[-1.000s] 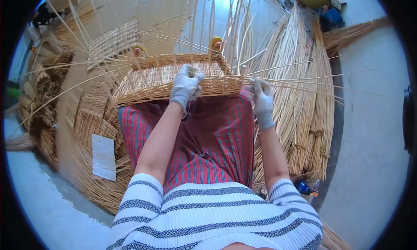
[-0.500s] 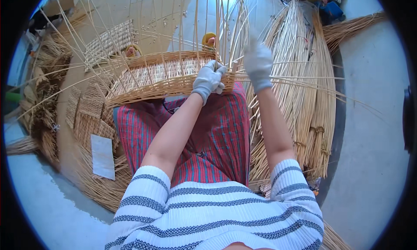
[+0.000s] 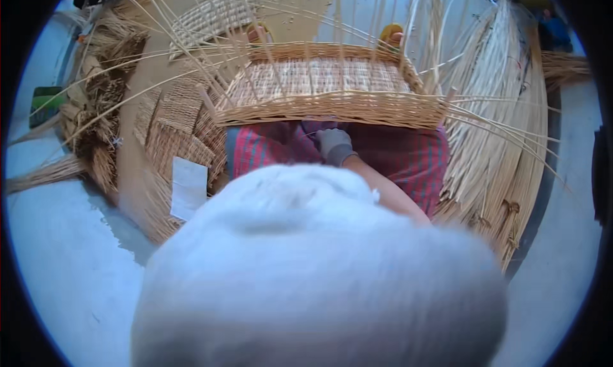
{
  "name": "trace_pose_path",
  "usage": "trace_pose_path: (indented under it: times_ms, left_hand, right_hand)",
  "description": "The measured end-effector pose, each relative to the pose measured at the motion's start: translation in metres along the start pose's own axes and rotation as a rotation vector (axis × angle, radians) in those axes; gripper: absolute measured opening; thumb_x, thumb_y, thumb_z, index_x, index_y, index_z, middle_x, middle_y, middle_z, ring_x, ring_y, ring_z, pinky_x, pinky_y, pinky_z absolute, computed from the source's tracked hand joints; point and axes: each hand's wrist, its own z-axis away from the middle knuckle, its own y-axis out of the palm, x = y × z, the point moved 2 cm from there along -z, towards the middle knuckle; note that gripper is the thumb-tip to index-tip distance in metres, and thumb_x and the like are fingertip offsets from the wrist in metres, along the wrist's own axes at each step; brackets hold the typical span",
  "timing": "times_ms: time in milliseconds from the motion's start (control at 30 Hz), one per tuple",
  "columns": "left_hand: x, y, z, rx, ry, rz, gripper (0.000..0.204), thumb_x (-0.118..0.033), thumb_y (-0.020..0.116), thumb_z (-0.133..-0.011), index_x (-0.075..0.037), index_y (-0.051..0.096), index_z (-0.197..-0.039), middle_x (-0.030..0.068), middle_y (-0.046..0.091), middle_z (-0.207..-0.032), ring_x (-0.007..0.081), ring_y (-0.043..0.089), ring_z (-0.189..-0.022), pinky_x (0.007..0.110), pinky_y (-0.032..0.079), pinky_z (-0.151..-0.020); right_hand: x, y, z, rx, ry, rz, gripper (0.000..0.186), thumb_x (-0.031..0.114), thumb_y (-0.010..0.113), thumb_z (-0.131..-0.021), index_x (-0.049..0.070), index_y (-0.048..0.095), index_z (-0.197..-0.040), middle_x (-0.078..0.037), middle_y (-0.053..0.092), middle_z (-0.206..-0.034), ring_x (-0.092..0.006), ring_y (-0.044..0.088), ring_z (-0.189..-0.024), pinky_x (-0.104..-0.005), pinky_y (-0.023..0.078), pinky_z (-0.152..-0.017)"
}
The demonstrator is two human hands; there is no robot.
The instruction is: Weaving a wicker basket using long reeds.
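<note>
A wicker basket [image 3: 332, 104] with a pale woven base lies across my red plaid, cloth-covered knees [image 3: 418, 163], many long loose stakes rising from its sides. My right hand [image 3: 334, 145], in a grey-white glove, is in my lap just below the basket's near side, fingers curled round something small I cannot make out. My left hand [image 3: 306, 265], in a white glove, is very close to the camera, large and blurred over the lower middle of the view, hiding my lap behind it; its fingers cannot be made out.
Woven panels [image 3: 179, 112] and a white sheet [image 3: 188, 188] lie at left beside bundles of dried stalks [image 3: 96, 112]. Long pale reed bundles [image 3: 491, 143] lie at right. Yellow sandals [image 3: 389, 38] with feet show beyond the basket. Blue objects [image 3: 555, 32] sit at back right.
My left hand has left the basket and risen close to the camera. My right hand has dropped from the right corner into my lap. The basket appears higher and farther right in view.
</note>
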Motion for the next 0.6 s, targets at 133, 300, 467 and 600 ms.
trace_pose_path:
  times_ms: [133,300,467,600]
  left_hand:
    - [-0.003,-0.031,0.007,-0.104,-0.064,-0.090,0.010,-0.016,0.062,-0.095,-0.007,0.061,-0.091,0.0017,0.061,-0.081,0.0131,0.055,-0.070,0.030,0.043,-0.062]
    - [0.015,-0.057,0.012,-0.177,-0.129,-0.146,0.011,-0.018,0.064,-0.094,-0.008,0.061,-0.091,0.0031,0.062,-0.083,0.0170,0.057,-0.074,0.033,0.044,-0.066]
    - [0.038,-0.068,-0.001,-0.198,-0.182,-0.191,0.012,-0.020,0.065,-0.093,-0.009,0.061,-0.092,0.0046,0.062,-0.086,0.0210,0.059,-0.078,0.037,0.044,-0.070]
    - [0.043,-0.054,-0.018,-0.153,-0.167,-0.198,0.014,-0.022,0.066,-0.091,-0.010,0.061,-0.092,0.0058,0.063,-0.088,0.0241,0.060,-0.081,0.040,0.045,-0.073]
  right_hand:
    - [-0.019,0.068,-0.054,-0.174,-0.190,0.082,0.022,0.024,0.055,-0.094,0.018,0.072,-0.106,-0.009,0.064,-0.120,-0.0312,0.062,-0.113,-0.0451,0.051,-0.093]
    - [-0.035,0.122,-0.088,-0.108,-0.177,0.195,0.032,0.032,0.052,-0.096,0.020,0.067,-0.121,-0.005,0.057,-0.135,-0.0274,0.054,-0.123,-0.0471,0.045,-0.100]
    - [-0.039,0.143,-0.115,-0.069,-0.235,0.206,0.039,0.024,0.047,-0.098,0.015,0.058,-0.135,-0.015,0.058,-0.135,-0.0354,0.055,-0.127,-0.0537,0.045,-0.103]
    - [-0.040,0.128,-0.107,-0.165,-0.045,0.145,0.035,0.025,0.043,-0.101,0.010,0.063,-0.126,-0.013,0.063,-0.131,-0.0342,0.058,-0.124,-0.0493,0.046,-0.103]
